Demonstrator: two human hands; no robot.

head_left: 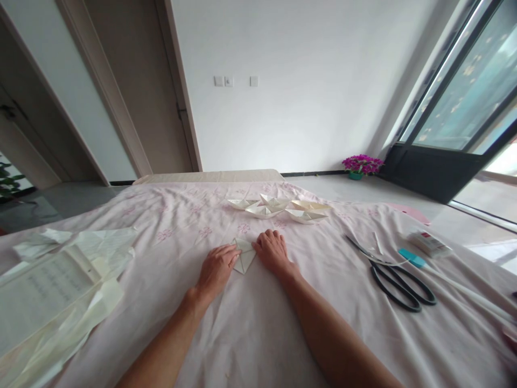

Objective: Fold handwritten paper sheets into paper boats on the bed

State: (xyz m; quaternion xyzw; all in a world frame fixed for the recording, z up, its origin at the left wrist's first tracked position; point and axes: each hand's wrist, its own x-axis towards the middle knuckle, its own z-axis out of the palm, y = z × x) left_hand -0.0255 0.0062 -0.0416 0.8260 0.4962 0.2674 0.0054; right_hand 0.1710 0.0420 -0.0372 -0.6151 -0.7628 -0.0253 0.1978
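A small folded piece of paper (244,257), off-white and roughly diamond-shaped with crease lines, lies flat on the pink cloth. My left hand (219,265) grips its left side, fingers together over the edge. At the upper right corner of the paper, my right hand (273,250) is closed with its thumb and curled fingers against it. Its fingertips are partly hidden. Beyond my hands stand several folded paper boats, among them a white paper boat (264,212) and a yellowish paper boat (310,206).
Black-handled scissors (398,283) lie to the right, near a white cable (456,285), a blue object (412,257) and a small white box (428,243). On the left are loose paper sheets (115,250) and a printed page (44,293). A floral cloth (173,328) covers the surface.
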